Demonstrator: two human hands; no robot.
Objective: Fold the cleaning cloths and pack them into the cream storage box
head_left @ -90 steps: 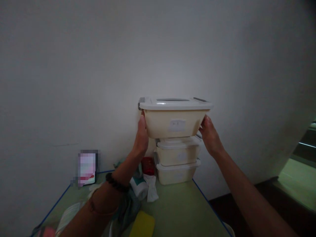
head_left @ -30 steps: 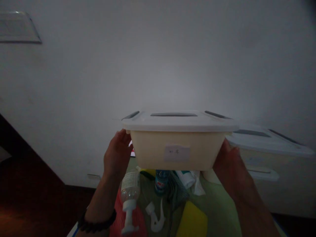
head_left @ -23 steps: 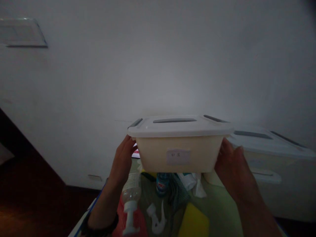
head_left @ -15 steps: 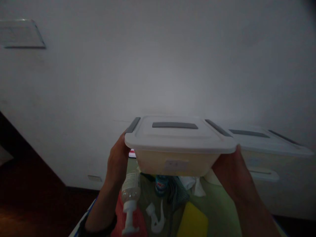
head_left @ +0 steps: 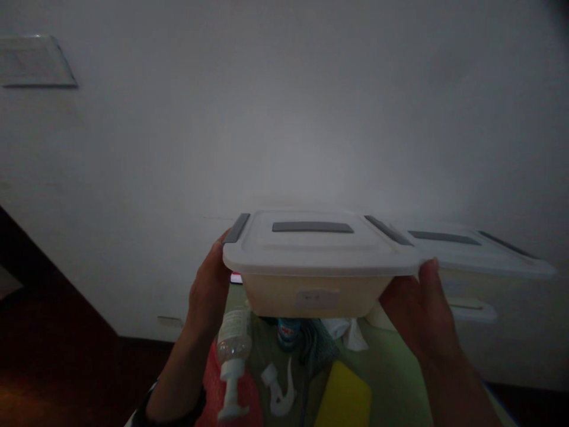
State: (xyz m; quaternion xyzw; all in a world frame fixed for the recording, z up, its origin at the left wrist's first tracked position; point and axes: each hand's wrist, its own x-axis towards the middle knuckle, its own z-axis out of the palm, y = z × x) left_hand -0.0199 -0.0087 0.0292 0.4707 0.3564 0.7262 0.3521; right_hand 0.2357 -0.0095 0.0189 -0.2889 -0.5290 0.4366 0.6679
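Observation:
Between my two hands is a lidded plastic storage box (head_left: 311,296), with a white lid, grey strips and a small label on its front. My left hand (head_left: 208,290) grips its left end below the rim. At the right end my right hand (head_left: 422,314) supports the box from beneath, its thumb raised off the lid's edge. The box hides part of the table behind it. Below it lie a pump bottle (head_left: 235,344), a blue bottle (head_left: 288,333), a white curved plastic piece (head_left: 280,391) and a yellow sheet (head_left: 344,397).
A second white-lidded box (head_left: 480,261) stands to the right against the white wall (head_left: 284,107). On the green tabletop (head_left: 391,373) lie a red cloth (head_left: 249,397), a dark patterned cloth (head_left: 320,344) and white tissue (head_left: 353,335). Dark floor (head_left: 66,356) shows at left.
My right thumb has lifted away from the lid's edge, and the right fingers remain under the box. The whole view has shifted slightly; the box stays at nearly the same height.

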